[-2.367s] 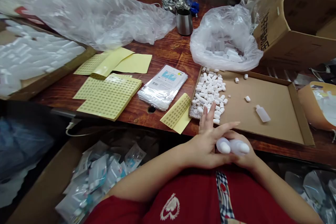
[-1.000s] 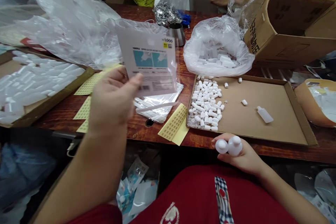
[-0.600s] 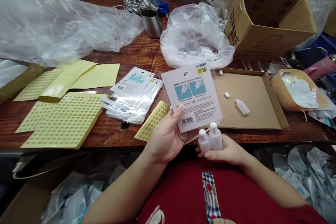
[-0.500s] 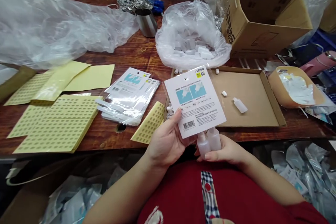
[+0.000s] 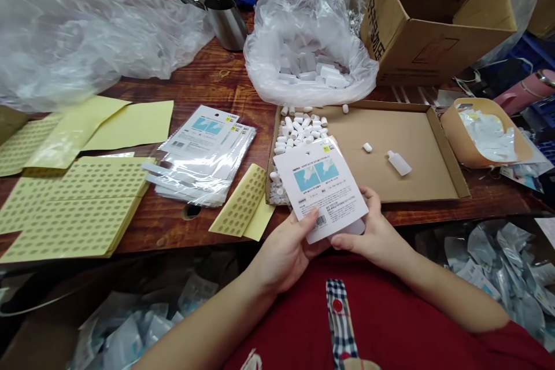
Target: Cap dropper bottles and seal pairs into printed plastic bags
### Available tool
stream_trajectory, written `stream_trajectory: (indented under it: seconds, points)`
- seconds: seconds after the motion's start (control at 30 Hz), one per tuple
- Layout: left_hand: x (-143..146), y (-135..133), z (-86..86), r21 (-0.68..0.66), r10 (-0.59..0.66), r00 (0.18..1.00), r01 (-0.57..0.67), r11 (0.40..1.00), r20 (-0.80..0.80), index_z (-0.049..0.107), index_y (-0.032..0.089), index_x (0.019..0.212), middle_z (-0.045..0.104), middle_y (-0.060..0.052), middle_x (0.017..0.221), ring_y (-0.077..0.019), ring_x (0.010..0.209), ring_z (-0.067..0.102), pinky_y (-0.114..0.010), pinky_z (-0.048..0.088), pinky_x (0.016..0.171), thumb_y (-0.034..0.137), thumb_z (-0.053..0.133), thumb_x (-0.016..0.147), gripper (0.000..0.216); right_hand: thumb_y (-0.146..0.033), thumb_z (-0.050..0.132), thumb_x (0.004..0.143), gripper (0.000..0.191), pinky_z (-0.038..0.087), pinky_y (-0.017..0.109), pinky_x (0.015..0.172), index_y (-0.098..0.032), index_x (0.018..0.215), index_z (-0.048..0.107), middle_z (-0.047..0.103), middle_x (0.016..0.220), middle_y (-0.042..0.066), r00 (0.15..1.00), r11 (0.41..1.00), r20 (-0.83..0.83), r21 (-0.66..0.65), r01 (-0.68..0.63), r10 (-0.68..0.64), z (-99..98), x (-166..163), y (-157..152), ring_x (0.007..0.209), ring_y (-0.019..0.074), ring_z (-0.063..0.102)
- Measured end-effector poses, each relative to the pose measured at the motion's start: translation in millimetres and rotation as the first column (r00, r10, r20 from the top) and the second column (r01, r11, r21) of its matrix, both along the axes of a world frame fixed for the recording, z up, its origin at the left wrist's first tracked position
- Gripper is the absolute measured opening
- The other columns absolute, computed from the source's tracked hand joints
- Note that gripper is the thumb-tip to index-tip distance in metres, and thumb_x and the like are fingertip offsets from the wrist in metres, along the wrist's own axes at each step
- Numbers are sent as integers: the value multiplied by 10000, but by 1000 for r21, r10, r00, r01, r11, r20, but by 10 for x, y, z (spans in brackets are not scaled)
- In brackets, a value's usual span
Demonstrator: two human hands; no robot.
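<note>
Person in a red top (image 5: 303, 324) sits at the wooden table (image 5: 208, 81), both hands close to the body, just off the near edge. Btwn them is one printed pouch (image 5: 321, 185): white card w/ two blue pics & a barcode, tilted, face toward the person. The left hand (image 5: 284, 251) pinches its lower edge, thumb on the front by the barcode, other fingers tucked behind. The right hand (image 5: 375, 237) has the lower right corner, fingers curled shut round it from beneath, forefinger along the bottom edge. A pale rounded bit peeks out under the card there. Can't tell what it is, or whether that hand grips it too.

Just beyond the pouch is a shallow cardboard tray (image 5: 433, 144). White caps (image 5: 299, 127) are heaped in its left end, partly hidden by the pouch. One small bottle (image 5: 399, 163) & a lone cap (image 5: 367, 147) lie apart on the tray's bare floor. Right against the tray's far wall sits a clear bag of white pieces (image 5: 307, 46), w/ an open carton (image 5: 433, 17) to its right & a steel cup (image 5: 225, 23) to its left.

Left of the tray: a small sticker sheet (image 5: 245, 202), then a stack of pouches (image 5: 203, 156), then bigger sticker sheets (image 5: 73, 202). Crumpled clear plastic (image 5: 78, 34) covers the far left. Below the table edge on the right lies a heap of packed pouches (image 5: 498, 266).
</note>
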State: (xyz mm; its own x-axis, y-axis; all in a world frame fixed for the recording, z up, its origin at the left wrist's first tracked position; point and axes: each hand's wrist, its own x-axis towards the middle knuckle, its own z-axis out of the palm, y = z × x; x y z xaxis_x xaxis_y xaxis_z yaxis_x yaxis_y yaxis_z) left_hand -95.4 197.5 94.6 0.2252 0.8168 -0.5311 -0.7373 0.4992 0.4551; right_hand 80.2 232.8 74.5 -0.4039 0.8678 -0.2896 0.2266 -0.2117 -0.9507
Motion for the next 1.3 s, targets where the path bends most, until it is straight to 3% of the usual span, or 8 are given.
stream_trajectory:
  seconds: [0.1, 0.23, 0.47, 0.73, 0.9, 1.07, 1.17, 1.3]
  points:
    - [-27, 25, 9, -133, 26, 1000, -26, 991, 1, 610, 236, 1200, 707, -74, 1172, -249, 992, 697, -337, 618, 732, 288, 614, 870, 333, -466, 861, 561, 1232, 432, 512, 1031, -271, 1454, 35, 304, 1476, 203, 986, 929, 133, 344, -138, 98, 65, 87, 17, 1275, 321, 479]
    - [-37, 35, 48, -136, 23, 999, -20, 991, 23, 544, 259, 1290, 701, -76, 1181, -246, 995, 695, -354, 615, 741, 276, 594, 886, 408, -408, 768, 720, 880, 403, 496, 1066, -312, 1442, 274, 432, 1436, 120, 929, 817, 336, 483, -314, 159, 182, 149, 93, 1316, 310, 445]
    - [103, -63, 12, -48, 8, 994, -2, 999, 113, 577, 264, 1256, 720, -47, 1140, -210, 1025, 682, -378, 562, 899, 268, 567, 911, 345, -198, 645, 753, 562, 525, 429, 923, -273, 1295, 521, 650, 1219, 72, 923, 779, 372, 606, -164, -95, 100, -12, 161, 1071, 268, 642]
    - [-62, 95, -110, 143, 193, 980, -184, 973, -52, 597, 231, 1258, 737, -68, 1102, -314, 1164, 603, -427, 471, 1031, 309, 759, 699, 587, -156, 542, 844, 546, 560, 332, 884, -319, 1360, 475, 648, 1226, 29, 982, 816, 127, 547, -186, 138, -14, 132, 124, 1070, 190, 647]
    - [64, 95, -125, 238, 111, 990, -87, 967, -87, 586, 230, 1277, 744, -79, 1078, -319, 1077, 651, -445, 501, 989, 253, 818, 660, 659, -60, 486, 844, 522, 528, 336, 941, -346, 1276, 552, 623, 1254, 22, 992, 702, 128, 704, -106, 22, -33, 197, 82, 1138, 192, 609]
    - [173, -58, -247, 316, -37, 983, 93, 944, -181, 558, 252, 1308, 709, -76, 1169, -284, 1145, 613, -431, 436, 1059, 360, 775, 737, 620, -117, 591, 818, 290, 566, 269, 657, -286, 1053, 605, 681, 878, 16, 967, 576, -19, 800, 167, -255, -59, 169, 35, 757, 157, 672]
    - [190, -98, -284, 315, -40, 970, 116, 942, -238, 570, 231, 1298, 686, -92, 1211, -291, 1181, 587, -442, 403, 1085, 398, 763, 745, 609, -149, 670, 775, 392, 546, 234, 587, -288, 1124, 558, 647, 780, -20, 947, 610, -71, 749, 258, -313, -82, 170, 62, 652, 131, 638]
    - [199, -70, -269, 295, 17, 981, 40, 955, -191, 626, 193, 1236, 680, -113, 1219, -312, 1171, 591, -447, 443, 1049, 445, 794, 691, 623, -168, 641, 801, 636, 565, 298, 785, -313, 1376, 410, 668, 1095, 53, 996, 773, 89, 630, -76, 24, -59, 269, 155, 949, 187, 668]
